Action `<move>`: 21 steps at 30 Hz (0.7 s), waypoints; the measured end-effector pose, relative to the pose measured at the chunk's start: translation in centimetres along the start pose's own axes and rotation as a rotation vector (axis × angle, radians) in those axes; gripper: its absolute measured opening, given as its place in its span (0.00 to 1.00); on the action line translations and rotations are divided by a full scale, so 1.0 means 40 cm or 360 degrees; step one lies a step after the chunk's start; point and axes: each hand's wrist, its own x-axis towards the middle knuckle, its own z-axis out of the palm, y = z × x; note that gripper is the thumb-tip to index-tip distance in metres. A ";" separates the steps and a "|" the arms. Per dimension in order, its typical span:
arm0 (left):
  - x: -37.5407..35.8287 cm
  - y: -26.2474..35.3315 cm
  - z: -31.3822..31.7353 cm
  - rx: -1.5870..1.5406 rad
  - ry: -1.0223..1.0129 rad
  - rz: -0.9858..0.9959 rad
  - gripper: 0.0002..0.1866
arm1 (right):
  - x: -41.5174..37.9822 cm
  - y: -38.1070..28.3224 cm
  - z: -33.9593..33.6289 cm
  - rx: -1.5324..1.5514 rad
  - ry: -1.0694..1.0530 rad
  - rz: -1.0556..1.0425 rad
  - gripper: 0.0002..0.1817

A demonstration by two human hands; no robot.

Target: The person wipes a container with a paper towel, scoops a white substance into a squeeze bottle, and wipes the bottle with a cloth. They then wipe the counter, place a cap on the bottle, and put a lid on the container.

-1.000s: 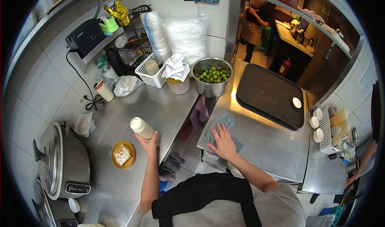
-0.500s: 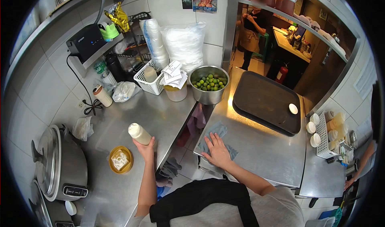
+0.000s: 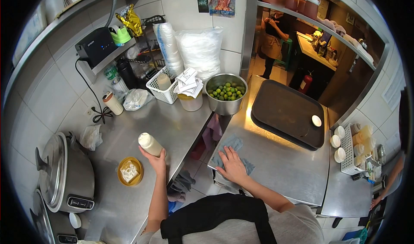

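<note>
My left hand (image 3: 156, 161) is wrapped round a bottle (image 3: 150, 143) with pale, creamy contents, held tilted over the left steel counter. Left of it on that counter stands a yellow-brown bowl (image 3: 127, 183) with a crumpled, whitish plastic packet (image 3: 129, 171) in it. My right hand (image 3: 234, 166) lies flat, fingers spread, on a blue-grey cloth (image 3: 247, 165) at the near left edge of the right steel counter. Part of the cloth is hidden under the palm.
A steel pot of green limes (image 3: 225, 107) stands at the counters' junction. Dark trays (image 3: 284, 112) with a small white cup (image 3: 316, 120) lie on the right counter. A rice cooker (image 3: 73, 170) stands left. A gap (image 3: 189, 170) separates the counters. Two other people are partly visible.
The view has shifted slightly, so the scene sits a little lower. My left hand still holds the bottle, and my right hand stays on the cloth with hardly any movement.
</note>
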 end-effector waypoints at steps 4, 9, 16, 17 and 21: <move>0.004 -0.019 0.001 -0.0041 0.0002 -0.0011 0.52 | 0.004 0.001 -0.003 -0.0004 -0.0012 -0.0012 0.36; -0.001 0.004 -0.001 -0.0124 -0.0039 -0.0011 0.48 | 0.004 0.000 -0.002 0.0014 -0.0014 -0.0004 0.35; -0.003 0.010 -0.002 -0.0015 -0.0026 -0.0037 0.48 | 0.006 0.008 -0.001 0.0062 0.0005 -0.0023 0.35; -0.004 0.014 -0.002 -0.0011 -0.0029 -0.0055 0.48 | 0.006 0.008 -0.001 0.0061 0.0003 -0.0023 0.35; 0.000 -0.009 -0.001 -0.0005 -0.0003 -0.0021 0.49 | 0.005 0.007 -0.001 0.0046 0.0039 -0.0042 0.34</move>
